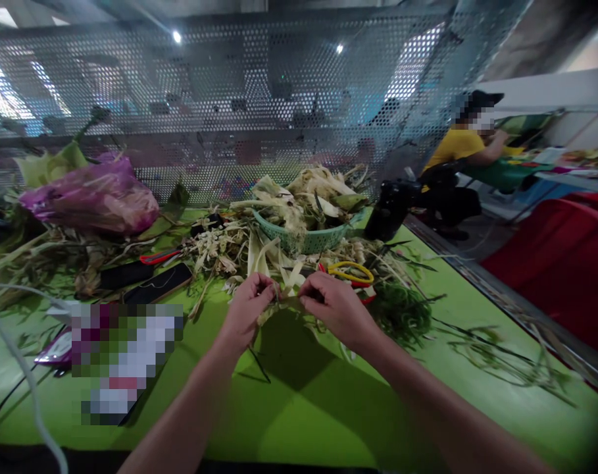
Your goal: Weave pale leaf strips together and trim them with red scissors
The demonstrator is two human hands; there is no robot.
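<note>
My left hand [248,303] and my right hand [331,304] meet over the green table [308,401], each pinched shut on the same pale green leaf strip [289,301] held between them. Just behind the hands lies a heap of dried, pale leaf strips [239,253]. A teal plastic basket [308,238] full of husks and leaves stands behind that. Yellow-handled scissors [350,271] lie right of the heap, close to my right hand.
A purple plastic bag [94,194] sits on plant stems at the far left. Two dark phones [155,284] and a red-handled tool [159,256] lie left of centre. A perforated metal screen [259,99] backs the table. A person in a yellow shirt [456,148] sits beyond the right edge.
</note>
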